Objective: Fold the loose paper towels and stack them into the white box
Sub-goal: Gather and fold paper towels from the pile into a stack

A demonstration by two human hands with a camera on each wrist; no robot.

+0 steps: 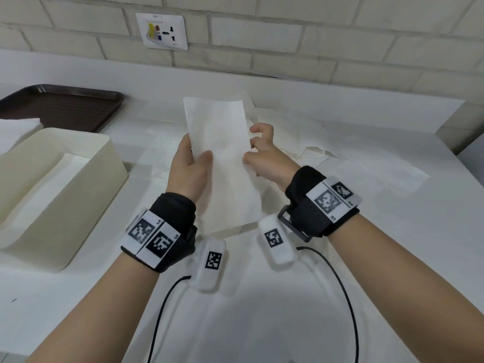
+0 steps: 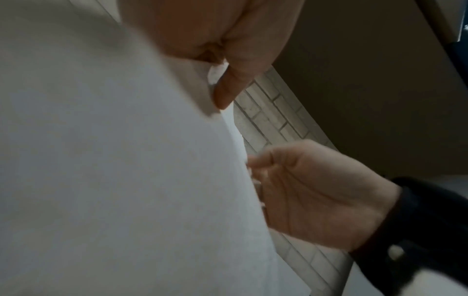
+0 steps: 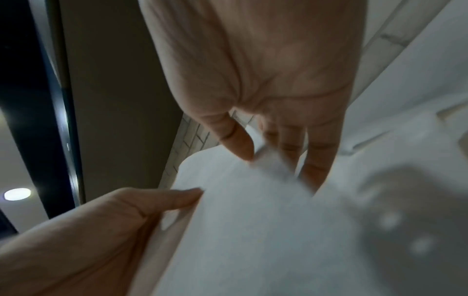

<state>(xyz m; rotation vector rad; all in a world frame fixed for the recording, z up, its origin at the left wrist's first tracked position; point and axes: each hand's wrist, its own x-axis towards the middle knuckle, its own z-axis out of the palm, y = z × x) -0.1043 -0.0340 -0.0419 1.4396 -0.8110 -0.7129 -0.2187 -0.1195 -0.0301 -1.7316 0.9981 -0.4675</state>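
Note:
A long, narrow white paper towel (image 1: 222,158) is held up in the air over the middle of the table. My left hand (image 1: 196,154) grips its left edge, thumb on the front and fingers behind. My right hand (image 1: 251,149) pinches the right edge at about the same height. In the left wrist view the paper towel (image 2: 101,160) fills the left side, with the right hand (image 2: 316,190) at its edge. The right wrist view shows the fingertips (image 3: 245,152) on the paper towel (image 3: 253,220). The white box (image 1: 86,189) sits to the left and holds folded towels (image 1: 70,163).
Loose crumpled towels (image 1: 290,132) lie on the white table behind the hands, and another flat sheet (image 1: 379,176) lies to the right. A brown tray (image 1: 62,106) is at the back left. A white stack (image 1: 15,132) sits behind the box. A brick wall (image 1: 288,35) backs the table.

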